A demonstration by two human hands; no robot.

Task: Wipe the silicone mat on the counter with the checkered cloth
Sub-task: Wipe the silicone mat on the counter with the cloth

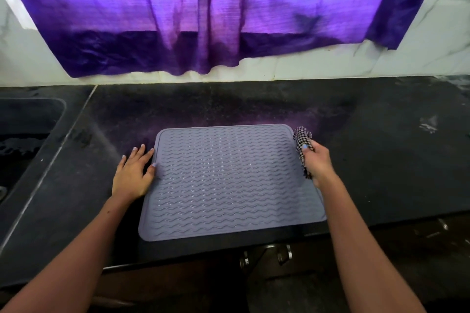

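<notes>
A grey silicone mat [229,180] with wavy ridges lies flat on the black counter [381,160], near its front edge. My left hand [134,173] rests flat with fingers spread at the mat's left edge, thumb touching the mat. My right hand [318,162] is at the mat's right edge, closed around a bunched black-and-white checkered cloth [301,142]. The cloth sticks out above and below my fist, over the mat's far right corner.
A dark sink [23,134] is set into the counter at the left. A purple curtain [216,20] hangs over the white tiled wall behind. Metal cabinet handles [267,256] show below the counter's front edge.
</notes>
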